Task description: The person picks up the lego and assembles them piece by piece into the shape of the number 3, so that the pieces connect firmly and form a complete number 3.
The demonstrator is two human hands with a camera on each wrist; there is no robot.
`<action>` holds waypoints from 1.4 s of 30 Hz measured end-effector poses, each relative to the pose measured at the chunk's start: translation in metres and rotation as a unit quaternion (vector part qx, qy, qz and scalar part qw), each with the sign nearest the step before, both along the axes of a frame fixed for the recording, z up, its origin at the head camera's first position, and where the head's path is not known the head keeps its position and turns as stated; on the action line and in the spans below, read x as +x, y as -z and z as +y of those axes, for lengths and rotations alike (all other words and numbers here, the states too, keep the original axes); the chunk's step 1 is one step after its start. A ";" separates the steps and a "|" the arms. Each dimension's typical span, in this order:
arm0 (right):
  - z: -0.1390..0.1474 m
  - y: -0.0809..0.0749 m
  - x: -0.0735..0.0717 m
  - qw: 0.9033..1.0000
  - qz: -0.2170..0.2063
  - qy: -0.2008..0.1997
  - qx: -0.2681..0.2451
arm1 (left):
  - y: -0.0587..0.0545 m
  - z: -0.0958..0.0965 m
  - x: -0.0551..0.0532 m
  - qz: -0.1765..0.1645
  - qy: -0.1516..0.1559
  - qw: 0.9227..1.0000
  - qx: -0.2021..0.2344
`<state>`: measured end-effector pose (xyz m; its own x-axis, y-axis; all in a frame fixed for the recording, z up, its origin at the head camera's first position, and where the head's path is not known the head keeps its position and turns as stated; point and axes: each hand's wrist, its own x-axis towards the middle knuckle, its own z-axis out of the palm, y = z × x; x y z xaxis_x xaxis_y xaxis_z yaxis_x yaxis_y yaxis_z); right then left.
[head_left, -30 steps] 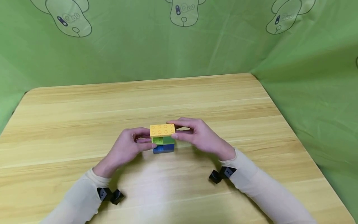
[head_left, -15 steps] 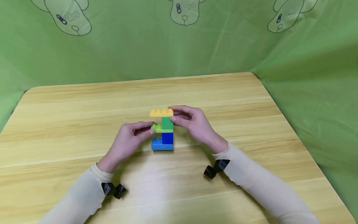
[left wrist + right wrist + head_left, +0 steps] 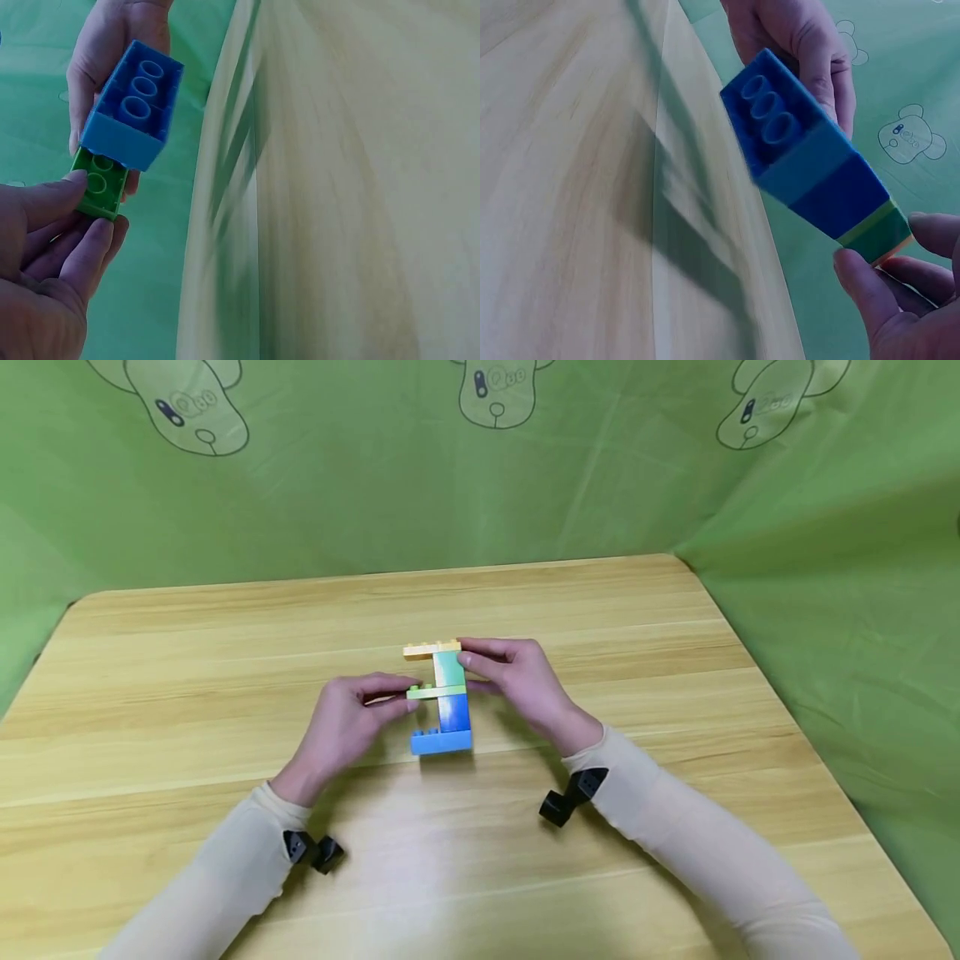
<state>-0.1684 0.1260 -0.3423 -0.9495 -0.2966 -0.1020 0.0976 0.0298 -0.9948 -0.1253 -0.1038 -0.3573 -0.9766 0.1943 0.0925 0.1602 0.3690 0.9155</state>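
Observation:
A stack of toy building blocks is held above the table, its hollow underside visible in both wrist views. From the bottom it has a light blue brick (image 3: 441, 742), a dark blue brick (image 3: 454, 713), a thin lime plate (image 3: 427, 692), a green brick (image 3: 449, 669) and a yellow plate (image 3: 420, 652). The light blue, lime and yellow pieces jut out to the left. My left hand (image 3: 341, 722) pinches the lime plate's free end between thumb and fingers. At the upper right, my right hand (image 3: 528, 685) grips the stack around the green brick and yellow plate.
Beneath the hands lies a wood-grain table (image 3: 225, 693), with shadows of the hands and blocks on it. A green curtain (image 3: 360, 485) with bear-like drawings hangs behind and along the right side. Each sleeve carries a small black wrist camera (image 3: 327, 855).
The block stack has risen and tipped, first showing its top, now its side face. Both hands have moved slightly up and away, keeping hold of it.

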 end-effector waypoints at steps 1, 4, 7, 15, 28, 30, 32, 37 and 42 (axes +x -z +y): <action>0.000 0.001 0.000 1.000 0.003 0.001 -0.002 | 0.000 0.000 -0.002 -0.001 -0.004 1.000 -0.005; -0.001 0.003 -0.001 1.000 0.024 0.006 0.015 | 0.000 -0.001 -0.008 -0.008 -0.007 1.000 -0.012; -0.001 0.005 -0.003 0.997 0.041 0.010 0.057 | 0.001 -0.001 -0.014 -0.026 -0.005 1.000 -0.012; -0.006 0.014 -0.012 0.996 0.002 0.013 0.089 | 0.006 0.001 -0.025 -0.085 0.003 0.996 -0.041; -0.007 0.026 -0.021 0.992 -0.010 -0.009 0.122 | 0.011 0.007 -0.036 -0.113 0.020 0.990 -0.082; -0.007 0.028 -0.021 0.992 -0.011 -0.014 0.125 | 0.012 0.008 -0.037 -0.113 0.021 0.989 -0.088; -0.007 0.028 -0.021 0.992 -0.014 -0.017 0.127 | 0.013 0.008 -0.037 -0.113 0.021 0.989 -0.093; -0.007 0.029 -0.022 0.992 -0.020 -0.021 0.121 | 0.013 0.008 -0.037 -0.109 0.023 0.988 -0.107; -0.006 0.030 -0.021 0.992 -0.027 -0.024 0.117 | 0.011 0.009 -0.037 -0.100 0.027 0.987 -0.124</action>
